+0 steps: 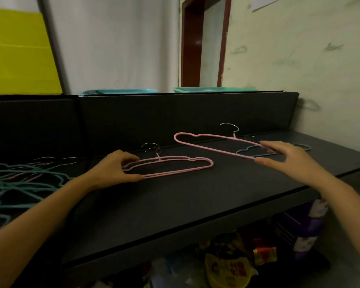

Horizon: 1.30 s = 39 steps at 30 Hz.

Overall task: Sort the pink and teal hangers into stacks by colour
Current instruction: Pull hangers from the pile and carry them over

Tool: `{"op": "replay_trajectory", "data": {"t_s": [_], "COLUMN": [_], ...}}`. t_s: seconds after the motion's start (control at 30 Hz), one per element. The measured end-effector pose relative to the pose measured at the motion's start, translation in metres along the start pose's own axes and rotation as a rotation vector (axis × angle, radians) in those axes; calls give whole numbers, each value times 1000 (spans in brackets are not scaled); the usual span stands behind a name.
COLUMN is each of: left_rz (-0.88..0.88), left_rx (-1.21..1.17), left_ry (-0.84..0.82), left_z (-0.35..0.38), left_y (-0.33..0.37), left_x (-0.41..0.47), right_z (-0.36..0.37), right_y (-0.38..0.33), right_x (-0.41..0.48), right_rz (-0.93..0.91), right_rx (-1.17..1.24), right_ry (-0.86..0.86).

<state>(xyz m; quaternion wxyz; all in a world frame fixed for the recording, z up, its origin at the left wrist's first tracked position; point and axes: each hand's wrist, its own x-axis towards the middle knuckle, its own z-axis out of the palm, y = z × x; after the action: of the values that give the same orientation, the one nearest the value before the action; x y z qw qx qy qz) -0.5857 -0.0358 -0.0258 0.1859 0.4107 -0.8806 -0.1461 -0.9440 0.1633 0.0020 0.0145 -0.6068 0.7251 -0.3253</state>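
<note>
Two pink hangers (175, 166) lie stacked on the dark table (195, 196) at the centre. My left hand (114, 169) pinches their left end between thumb and fingers. A third pink hanger (206, 142) is held tilted above the table; my right hand (287, 156) grips its right end. Behind that hand a teal hanger (247, 151) lies flat on the table. A tangled heap of teal and pink hangers (19, 179) sits at the far left.
A black upright panel (175, 117) backs the table, with a blue tray (119, 91) and a green tray (212, 89) on top. Bags and packets (237, 260) fill the floor under the table's front edge. A wall is at the right.
</note>
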Motion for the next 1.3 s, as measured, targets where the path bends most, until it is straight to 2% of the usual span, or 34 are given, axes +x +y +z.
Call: {"op": "replay_trajectory", "data": {"t_s": [0.43, 0.63, 0.8, 0.97, 1.3], "left_rz": [-174, -182, -271, -390, -479], "left_rx": [-40, 71, 211, 399, 480], "left_ry": [-35, 11, 21, 167, 220], "left_z": [14, 16, -4, -19, -16], "left_y": [4, 15, 14, 14, 23], "left_x": [0, -9, -30, -51, -73], "right_z": [19, 44, 76, 103, 122], "right_y": [17, -4, -23, -43, -50], "right_x": [58, 74, 92, 100, 98], "right_rz": [-123, -177, -240, -307, -326], "right_rx": [49, 28, -20, -50, -114], "right_ry": [-138, -238, -295, -363, -465]}}
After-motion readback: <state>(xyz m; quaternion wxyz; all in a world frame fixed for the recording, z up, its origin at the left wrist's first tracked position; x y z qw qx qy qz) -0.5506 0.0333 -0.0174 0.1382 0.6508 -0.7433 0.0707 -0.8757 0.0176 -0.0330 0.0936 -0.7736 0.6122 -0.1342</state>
